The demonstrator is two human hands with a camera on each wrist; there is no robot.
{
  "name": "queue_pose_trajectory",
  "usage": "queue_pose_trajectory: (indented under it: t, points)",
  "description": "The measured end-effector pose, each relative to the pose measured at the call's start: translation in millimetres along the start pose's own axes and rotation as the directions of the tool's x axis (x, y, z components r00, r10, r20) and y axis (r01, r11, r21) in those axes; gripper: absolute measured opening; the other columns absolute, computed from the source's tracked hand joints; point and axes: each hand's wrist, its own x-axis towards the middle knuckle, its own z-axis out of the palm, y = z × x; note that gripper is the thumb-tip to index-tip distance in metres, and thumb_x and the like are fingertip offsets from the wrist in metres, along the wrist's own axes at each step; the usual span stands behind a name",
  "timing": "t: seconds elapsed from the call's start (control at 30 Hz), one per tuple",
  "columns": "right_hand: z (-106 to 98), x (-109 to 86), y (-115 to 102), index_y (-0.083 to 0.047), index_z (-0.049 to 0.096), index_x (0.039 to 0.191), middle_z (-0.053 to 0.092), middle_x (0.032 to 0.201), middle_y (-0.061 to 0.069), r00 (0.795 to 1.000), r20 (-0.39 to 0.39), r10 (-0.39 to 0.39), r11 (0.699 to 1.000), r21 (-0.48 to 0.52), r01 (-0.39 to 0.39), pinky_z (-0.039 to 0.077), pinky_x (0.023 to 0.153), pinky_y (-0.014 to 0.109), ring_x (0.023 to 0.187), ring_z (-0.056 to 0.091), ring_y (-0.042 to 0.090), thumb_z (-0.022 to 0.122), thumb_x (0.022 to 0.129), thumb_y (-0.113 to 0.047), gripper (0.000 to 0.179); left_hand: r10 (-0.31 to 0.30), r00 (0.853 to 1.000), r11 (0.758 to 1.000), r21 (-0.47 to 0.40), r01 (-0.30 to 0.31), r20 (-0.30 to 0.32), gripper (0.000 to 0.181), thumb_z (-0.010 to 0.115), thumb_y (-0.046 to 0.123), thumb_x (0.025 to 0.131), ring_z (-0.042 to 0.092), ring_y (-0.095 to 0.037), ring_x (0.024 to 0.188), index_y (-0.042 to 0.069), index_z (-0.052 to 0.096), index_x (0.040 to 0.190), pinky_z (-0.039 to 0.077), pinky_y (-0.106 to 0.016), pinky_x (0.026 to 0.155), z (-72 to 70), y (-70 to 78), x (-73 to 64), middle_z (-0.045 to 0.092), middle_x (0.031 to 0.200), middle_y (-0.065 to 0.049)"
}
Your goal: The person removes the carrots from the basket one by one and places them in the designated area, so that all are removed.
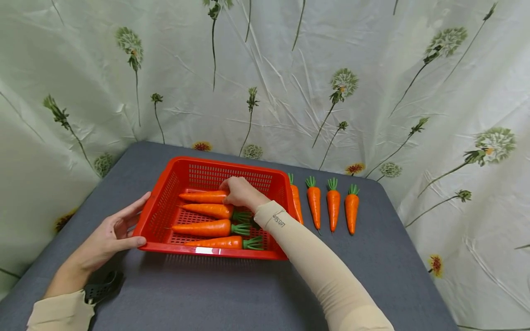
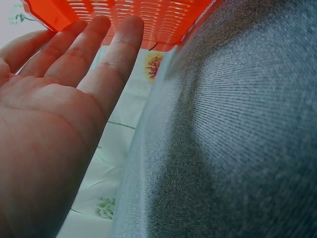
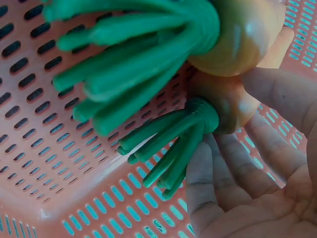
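In the head view a red plastic basket (image 1: 215,252) with slotted walls holds several orange carrots (image 1: 207,228) with green tops, lying side by side. My right hand (image 1: 244,192) reaches into it and grips the farthest carrot (image 1: 200,197) near its leafy end. The right wrist view shows the thumb on one side of that carrot (image 3: 225,106) and fingers on the other, with a neighbouring carrot (image 3: 237,37) close by. My left hand (image 1: 109,234) touches the basket's left side with fairly straight fingers, its thumb at the near left corner. In the left wrist view the fingertips meet the slotted outer wall (image 2: 163,20).
Several more carrots (image 1: 333,209) lie in a row on the grey tabletop (image 1: 389,257), right of the basket; the nearest is partly hidden by its rim. A flower-patterned curtain (image 1: 290,82) hangs behind the table. A black strap (image 1: 101,287) is by the left wrist.
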Motion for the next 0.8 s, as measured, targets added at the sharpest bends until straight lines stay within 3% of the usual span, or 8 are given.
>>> queue_pose_trajectory:
  t: [0.33,0.53,0.8]
  points:
    - [-3.1,-2.5,4.1,-0.012,0.065,0.132,0.069,0.123,0.005,0.999,0.002,-0.054,0.998,-0.046,0.054,0.052,0.09,0.028,0.103,0.063,0.016,0.075,0.091,-0.018,0.042,0.011,1.0,1.0,-0.019,-0.011,0.009,0.09,0.062,-0.013,0.087,0.055,-0.002,0.126,0.014,0.019,0.162,0.061,-0.031,0.083,0.6,0.9,0.4,0.035,0.159,0.007]
    - [-8.1,-6.4,8.6,-0.011,0.065,0.132,0.068,0.123,0.006,0.998,0.021,-0.064,0.996,-0.066,0.065,0.053,0.093,0.03,0.107,0.064,0.018,0.074,0.092,-0.019,0.041,0.013,1.0,1.0,-0.027,-0.012,0.014,0.09,0.061,-0.013,0.087,0.055,-0.003,0.126,0.014,0.019,0.162,0.061,-0.031,0.083,0.0,0.9,0.9,0.035,0.159,0.007]
    - [-18.3,-10.8,18.8,-0.011,0.066,0.13,0.068,0.126,0.005,0.997,0.063,-0.047,0.999,0.03,0.045,0.052,0.098,0.035,0.115,0.063,0.021,0.072,0.093,-0.024,0.04,0.012,1.0,1.0,-0.022,-0.012,0.008,0.089,0.061,-0.013,0.087,0.054,-0.003,0.126,0.014,0.019,0.162,0.061,-0.03,0.083,-1.1,0.1,-0.5,0.035,0.159,0.005]
